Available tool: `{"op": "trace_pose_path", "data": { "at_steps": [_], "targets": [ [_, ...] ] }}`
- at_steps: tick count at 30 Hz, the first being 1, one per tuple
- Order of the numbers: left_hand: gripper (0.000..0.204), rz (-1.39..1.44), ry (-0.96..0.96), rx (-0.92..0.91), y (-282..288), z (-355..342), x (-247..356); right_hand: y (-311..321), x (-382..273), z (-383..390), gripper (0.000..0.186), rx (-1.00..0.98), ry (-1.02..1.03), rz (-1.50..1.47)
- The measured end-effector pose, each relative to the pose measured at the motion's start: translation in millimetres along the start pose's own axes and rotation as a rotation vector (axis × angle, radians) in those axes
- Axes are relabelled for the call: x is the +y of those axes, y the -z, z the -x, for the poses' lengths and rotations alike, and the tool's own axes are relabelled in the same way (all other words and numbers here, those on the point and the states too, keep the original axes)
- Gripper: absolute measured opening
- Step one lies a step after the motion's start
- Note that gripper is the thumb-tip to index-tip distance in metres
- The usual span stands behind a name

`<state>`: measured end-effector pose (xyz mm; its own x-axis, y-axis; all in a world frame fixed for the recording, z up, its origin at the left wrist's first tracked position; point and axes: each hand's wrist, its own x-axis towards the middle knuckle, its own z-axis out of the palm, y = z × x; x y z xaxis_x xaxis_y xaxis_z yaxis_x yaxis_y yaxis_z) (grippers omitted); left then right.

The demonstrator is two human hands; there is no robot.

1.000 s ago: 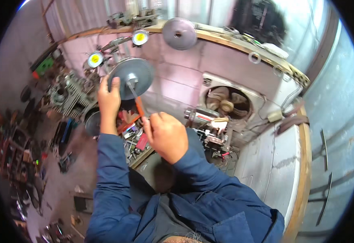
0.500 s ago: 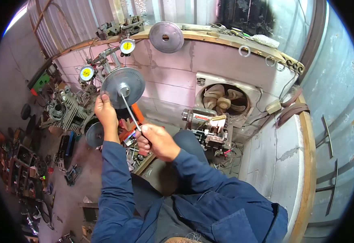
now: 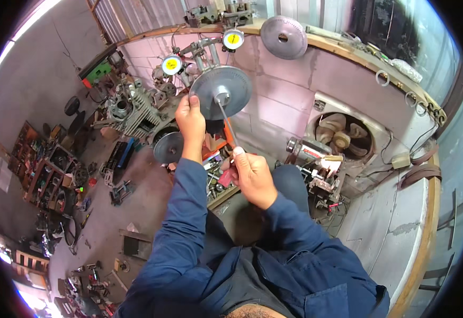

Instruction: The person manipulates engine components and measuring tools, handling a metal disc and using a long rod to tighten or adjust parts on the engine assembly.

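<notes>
your left hand point(image 3: 190, 117) grasps the left rim of a grey disc point(image 3: 222, 80), the thumb on its near face and the other fingers largely hidden; the disc lies up and to the right of this grip. your right hand point(image 3: 254, 177) is curled round the lower end of a metal rod point(image 3: 228, 124), which slants up and leftward from that fist to the central hub point(image 3: 222, 98); whether its tip is seated cannot be told. the disc appears rigid and fairly heavy, its smooth face probably slippery if oily; take it by the rim, thumb and fingers on opposite faces. the rod looks stiff and light, best held near its lower end. beyond the left grip stand a left dial gauge point(image 3: 171, 64) and a right dial gauge point(image 3: 233, 39), presumably fragile.
</notes>
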<state>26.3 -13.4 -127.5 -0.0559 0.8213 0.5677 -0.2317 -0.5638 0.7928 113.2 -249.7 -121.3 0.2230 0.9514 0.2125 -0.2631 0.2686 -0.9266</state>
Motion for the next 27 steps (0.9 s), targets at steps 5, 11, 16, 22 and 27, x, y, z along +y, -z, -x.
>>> {"op": "trace_pose_path", "data": {
  "at_steps": [5,11,16,22,27],
  "targets": [
    [0.021,-0.005,-0.026,-0.007,-3.9,-1.9,1.6,9.4,-7.7,-12.1,0.037,0.165,0.698,0.62],
    [0.024,-0.058,-0.061,-0.088,1.3,-11.9,19.3,39.2,-20.8,-57.4,0.028,-0.39,1.171,1.081],
    [0.024,0.093,-0.053,-0.001,-4.9,-4.3,20.1,27.2,-1.0,-67.7,0.026,-0.064,1.34,0.87],
    [0.023,-0.15,0.172,-0.02,10.4,-22.0,4.7,-27.8,32.9,-43.5,0.024,0.441,0.979,0.257],
    [0.021,-0.165,0.018,-0.249,22.6,-21.1,35.4,4.8,5.6,-33.1,0.034,0.453,0.983,0.589]
  ]
}}
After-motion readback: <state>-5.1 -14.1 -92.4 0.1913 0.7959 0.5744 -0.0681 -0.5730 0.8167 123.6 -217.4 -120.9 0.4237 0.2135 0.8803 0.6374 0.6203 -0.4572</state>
